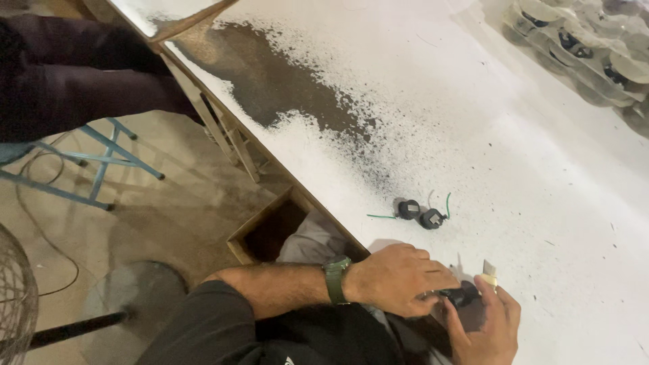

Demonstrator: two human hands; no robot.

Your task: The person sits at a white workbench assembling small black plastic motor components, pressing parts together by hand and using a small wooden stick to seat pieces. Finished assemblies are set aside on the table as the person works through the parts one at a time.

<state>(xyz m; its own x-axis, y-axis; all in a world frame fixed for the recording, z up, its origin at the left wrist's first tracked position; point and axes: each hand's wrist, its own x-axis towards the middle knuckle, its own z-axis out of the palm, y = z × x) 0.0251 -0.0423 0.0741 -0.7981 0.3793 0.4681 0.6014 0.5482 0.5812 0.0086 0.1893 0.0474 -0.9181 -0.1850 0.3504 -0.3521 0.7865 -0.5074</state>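
Both hands at the near tabletop [514, 155] edge: left hand [395, 278] and right hand [488, 329] grip one small black part [462, 295]; firm, steady fingers should prevent slipping.

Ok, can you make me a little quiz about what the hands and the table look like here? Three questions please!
1. True or false: both hands are on one small black part at the edge of the white table.
2. What is worn on the left hand's wrist? A) a green watch B) a red glove C) a gold ring
3. Fill the gap: the two black parts lying apart from the hands have thin ____ wires.

Key
1. True. The right hand holds it from below, the left from the side.
2. A, the green watch.
3. Green.
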